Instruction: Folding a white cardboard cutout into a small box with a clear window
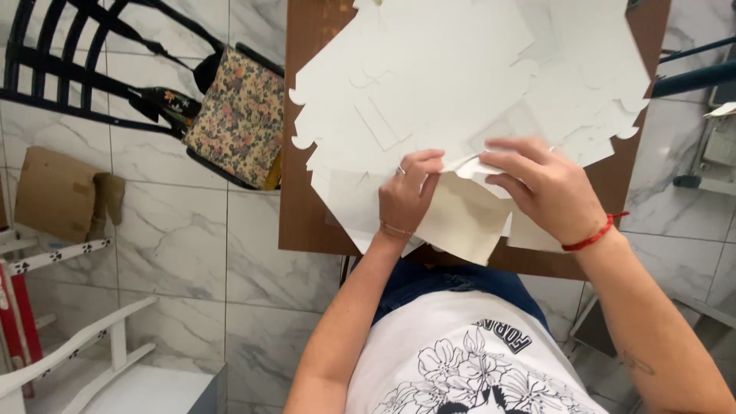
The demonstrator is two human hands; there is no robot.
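A pile of flat white die-cut cardboard sheets (445,77) covers a brown wooden table (307,192). My left hand (408,195), with a ring and a thin bracelet, pinches a flap of the nearest white sheet (460,222) at the table's near edge. My right hand (540,188), with a red string on its wrist, grips the same sheet's folded edge right beside it. The fingertips of both hands meet at the fold.
A black chair with a floral cushion (239,116) stands left of the table. A brown cardboard piece (57,192) lies on the marble tile floor. White furniture (84,360) is at lower left, and a blue chair frame (698,73) at right.
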